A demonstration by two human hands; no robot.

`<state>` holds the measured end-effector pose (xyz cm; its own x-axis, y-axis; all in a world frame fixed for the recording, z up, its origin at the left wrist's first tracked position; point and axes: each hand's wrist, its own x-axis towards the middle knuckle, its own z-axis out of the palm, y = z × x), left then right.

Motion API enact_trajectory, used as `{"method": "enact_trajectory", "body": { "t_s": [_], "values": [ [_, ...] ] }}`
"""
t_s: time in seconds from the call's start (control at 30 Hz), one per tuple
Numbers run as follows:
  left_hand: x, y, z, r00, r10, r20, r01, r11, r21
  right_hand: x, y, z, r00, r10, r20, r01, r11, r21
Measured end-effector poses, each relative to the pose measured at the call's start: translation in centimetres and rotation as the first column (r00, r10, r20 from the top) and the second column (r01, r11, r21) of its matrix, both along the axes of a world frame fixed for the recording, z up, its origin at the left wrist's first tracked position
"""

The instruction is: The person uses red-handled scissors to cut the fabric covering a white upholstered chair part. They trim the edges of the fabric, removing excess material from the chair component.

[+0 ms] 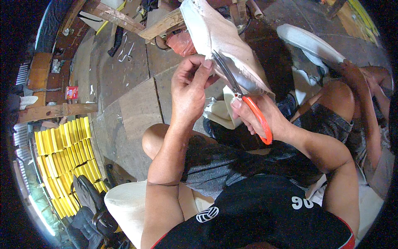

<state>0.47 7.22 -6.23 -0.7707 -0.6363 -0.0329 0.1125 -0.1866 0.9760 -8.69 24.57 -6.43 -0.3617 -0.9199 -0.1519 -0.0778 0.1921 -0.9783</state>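
My left hand (188, 89) pinches the near edge of a long strip of off-white cloth (215, 35) that stretches up and away from me. My right hand (259, 118) grips scissors with orange handles (259, 118); their grey blades (227, 72) lie against the cloth just right of my left fingers. More folded off-white cloth (219, 112) rests on my lap under the hands. I sit with bare knees (155, 139) raised.
A second person's bent legs (344, 95) are at the right. Stacked yellow pieces (68, 153) lie at the left, wooden planks (120, 18) and an orange-pink bag (182, 43) at the top. A pale cushion (124, 203) sits by my left side on the stone floor (124, 91).
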Motion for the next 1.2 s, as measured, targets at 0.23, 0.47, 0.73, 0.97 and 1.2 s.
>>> {"method": "enact_trajectory", "body": {
  "t_s": [0.23, 0.47, 0.73, 0.97, 1.2],
  "values": [
    [-0.1, 0.2, 0.0, 1.0, 0.017, 0.001, -0.017, 1.0, 0.013, 0.2, 0.2, 0.3, 0.999, -0.032, 0.029, 0.032, 0.999, -0.008],
    [-0.2, 0.3, 0.0, 1.0, 0.003, 0.002, -0.003, 1.0, 0.002, 0.1, 0.1, 0.7, 0.999, -0.012, 0.044, 0.011, 1.0, 0.02],
    [-0.1, 0.3, 0.1, 0.998, -0.018, 0.052, 0.022, 0.996, -0.087, 0.4, 0.3, 1.3, 0.995, -0.07, 0.076, 0.072, 0.997, -0.029],
    [-0.3, 1.2, 0.4, 0.998, 0.027, 0.062, -0.023, 0.998, -0.063, -1.6, 0.3, 0.9, 0.913, -0.376, -0.156, 0.316, 0.896, -0.311],
    [0.0, 2.2, 1.0, 0.965, 0.111, 0.237, -0.017, 0.931, -0.365, -3.7, -2.5, -1.5, 0.745, -0.449, -0.494, 0.309, 0.888, -0.342]
  ]
}}
